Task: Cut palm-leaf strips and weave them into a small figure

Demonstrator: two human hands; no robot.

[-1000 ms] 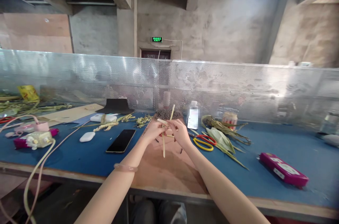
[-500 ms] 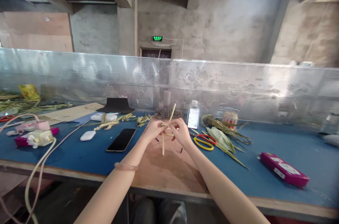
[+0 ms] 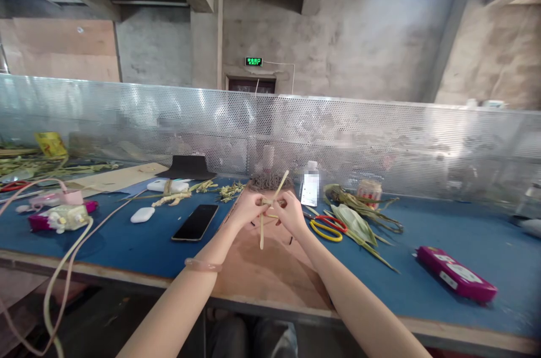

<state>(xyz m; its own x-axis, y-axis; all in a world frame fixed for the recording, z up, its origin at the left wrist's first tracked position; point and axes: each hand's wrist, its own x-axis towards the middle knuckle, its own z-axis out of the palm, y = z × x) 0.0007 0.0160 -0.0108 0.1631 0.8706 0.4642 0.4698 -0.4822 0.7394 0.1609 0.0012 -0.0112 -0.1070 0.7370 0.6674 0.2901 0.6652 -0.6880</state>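
Between my two hands is a pale green plant strip (image 3: 262,234), one end hanging down and another end sticking up to the right. My left hand (image 3: 252,208) pinches the strip near its crossing from the left, with a pink bangle (image 3: 203,265) on that wrist. My right hand (image 3: 289,211) has its fingers closed on the strip from the right, close to the left fingertips. Both hands are above a brown board (image 3: 270,279). The fingertips partly hide where the strip crosses. A dark curly bundle (image 3: 270,180) lies just behind the hands.
Right of the board are scissors with red and yellow handles (image 3: 327,228), dried leaves (image 3: 355,222), a bottle (image 3: 310,184) and a magenta box (image 3: 456,273). On the left lie a black phone (image 3: 195,222), a white case (image 3: 142,215) and cables (image 3: 67,268). A perforated metal screen (image 3: 190,121) stands behind.
The hands have drawn slightly apart at the crossing, showing more of the strip between the fingertips. Its upper end leans further right. The whole view has shifted slightly.
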